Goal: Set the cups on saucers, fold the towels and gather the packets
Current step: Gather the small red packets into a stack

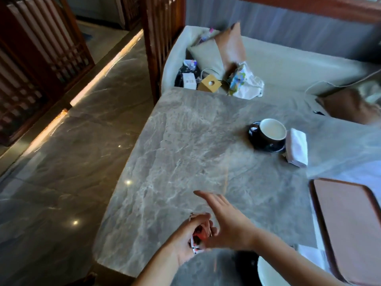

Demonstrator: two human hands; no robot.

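Nearest my view, at the near edge of the tabletop (185,145), I note a white cup rim (268,274) cut off by the bottom of the frame, with something dark just beside it that I cannot identify. Just beyond, my left hand (190,240) is curled with its fingers clamped on a small bundle of packets (199,238), printed red and white, held close to the near left corner. My right hand (224,221) crosses over it, fingers straight and loosely together, the index tip reaching toward the tabletop's middle; it grips nothing and its palm edge is touching or just beside the packets, I cannot tell which.

Toward the far right edge a second cup (272,130), dark outside and pale inside, sits on a dark saucer (265,146). A folded white towel (298,147) lies just beside the saucer on its right. At the right edge a brown tray (350,223) rests with white paper partly under its near end.

Beyond the far edge a pale sofa (288,65) carries cushions, a small wooden box (209,83) and a crumpled printed bag (246,83)
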